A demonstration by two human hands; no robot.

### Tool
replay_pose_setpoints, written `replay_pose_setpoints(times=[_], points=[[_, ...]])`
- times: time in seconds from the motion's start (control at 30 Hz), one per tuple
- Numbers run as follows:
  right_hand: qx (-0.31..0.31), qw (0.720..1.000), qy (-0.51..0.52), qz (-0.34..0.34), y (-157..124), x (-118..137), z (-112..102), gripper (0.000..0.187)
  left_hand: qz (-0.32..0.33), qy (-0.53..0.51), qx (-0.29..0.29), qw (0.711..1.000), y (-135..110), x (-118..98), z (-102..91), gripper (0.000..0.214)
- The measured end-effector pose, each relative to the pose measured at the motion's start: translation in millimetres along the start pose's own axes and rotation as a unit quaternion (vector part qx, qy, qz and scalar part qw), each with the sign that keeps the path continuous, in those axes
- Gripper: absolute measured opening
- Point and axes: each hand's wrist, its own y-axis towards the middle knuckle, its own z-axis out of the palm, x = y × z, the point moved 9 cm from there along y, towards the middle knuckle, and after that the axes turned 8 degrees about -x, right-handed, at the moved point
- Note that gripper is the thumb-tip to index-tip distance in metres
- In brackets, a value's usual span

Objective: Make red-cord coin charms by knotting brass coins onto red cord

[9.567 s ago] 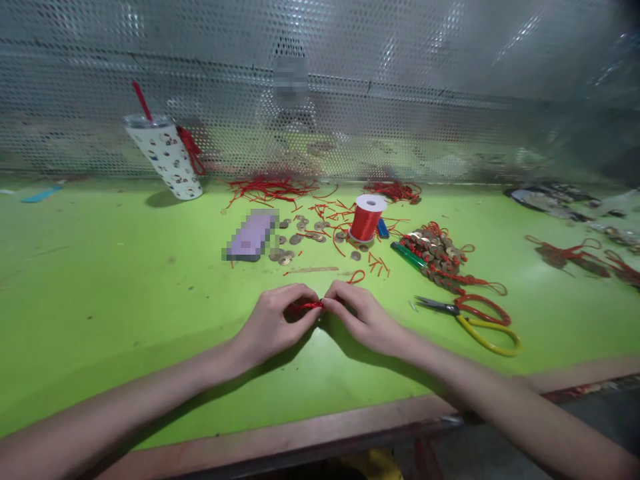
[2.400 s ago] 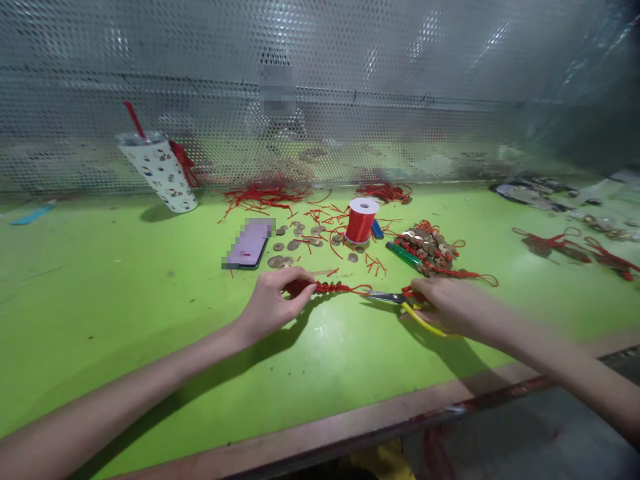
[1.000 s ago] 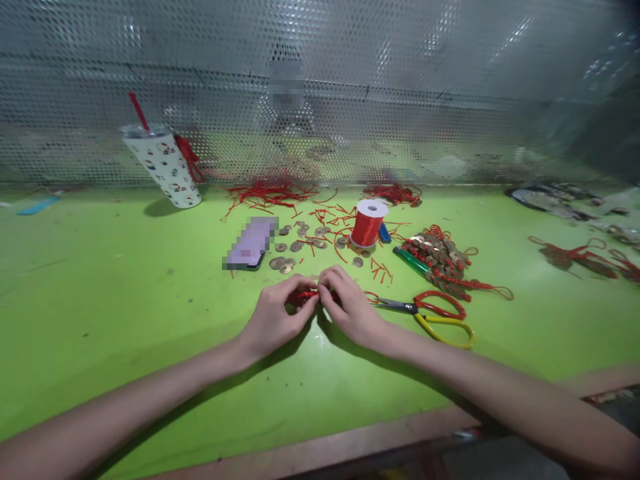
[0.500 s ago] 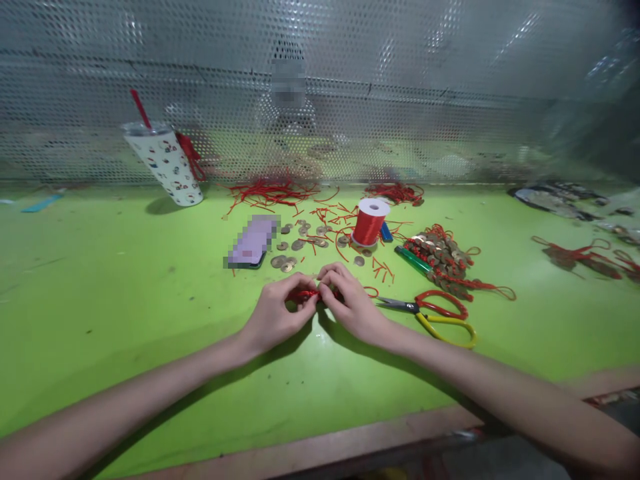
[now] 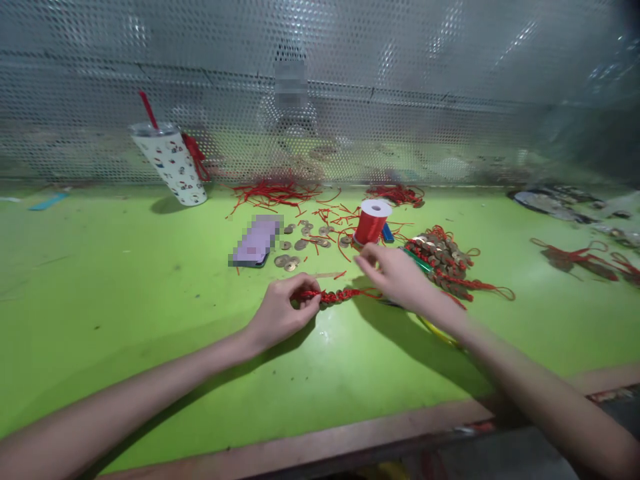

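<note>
My left hand (image 5: 285, 303) pinches one end of a knotted red cord strung with coins (image 5: 340, 295). The rest of this coin string lies to the right of the fingers and ends in a thin red loop. My right hand (image 5: 393, 277) is off the string, raised in front of the red thread spool (image 5: 371, 223), with thumb and forefinger apart. Just left of its fingertips is a short red cord scrap (image 5: 340, 275). Below the right wrist, scissors (image 5: 440, 331) are mostly covered, showing part of a yellow handle.
Loose coins (image 5: 289, 262) lie beside a phone (image 5: 256, 241). To the right is a pile of finished coin strings (image 5: 443, 257) with a green lighter (image 5: 419, 261). Red cord lengths (image 5: 275, 193) lie at the back, near a patterned tumbler (image 5: 173, 163) before a perforated metal panel (image 5: 225, 120).
My right hand has let go of the coin string and moved right and up toward the spool, now covering much of the scissors. More of the string shows; my left hand keeps its hold.
</note>
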Motion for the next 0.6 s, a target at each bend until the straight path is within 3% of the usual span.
replay_pose_setpoints(times=[0.07, 0.13, 0.2, 0.27, 0.47, 0.53, 0.6], points=[[-0.015, 0.984, -0.163, 0.072, 0.8, -38.9, -20.0, 0.019, 0.003, 0.003, 0.0, 1.0, -0.4, -0.5, -0.1, 0.008], [0.001, 0.951, -0.285, 0.12, -4.6, -71.8, -28.1, 0.027, 0.008, 0.003, 0.003, 1.0, -0.7, -0.9, 0.3, 0.008], [0.024, 0.934, -0.329, 0.139, -11.5, -94.2, -25.5, 0.03, 0.013, 0.001, 0.002, 1.0, -0.7, -1.2, 0.4, 0.007], [0.041, 0.934, -0.328, 0.136, -16.3, -105.5, -18.7, 0.027, 0.017, -0.001, -0.002, 1.0, -0.8, -1.4, 0.1, 0.007], [0.021, 0.943, -0.303, 0.139, -13.9, -98.6, -24.5, 0.018, 0.027, -0.001, -0.008, 1.0, -0.5, -3.3, -0.4, 0.006], [0.003, 0.957, -0.254, 0.143, -12.9, -86.4, -27.0, 0.016, 0.028, 0.002, -0.011, 1.0, -0.1, -4.1, -1.2, 0.006], [-0.019, 0.983, -0.155, 0.095, -11.3, -61.7, -22.8, 0.017, 0.031, 0.006, -0.014, 0.999, -0.1, -5.1, -2.2, 0.007]])
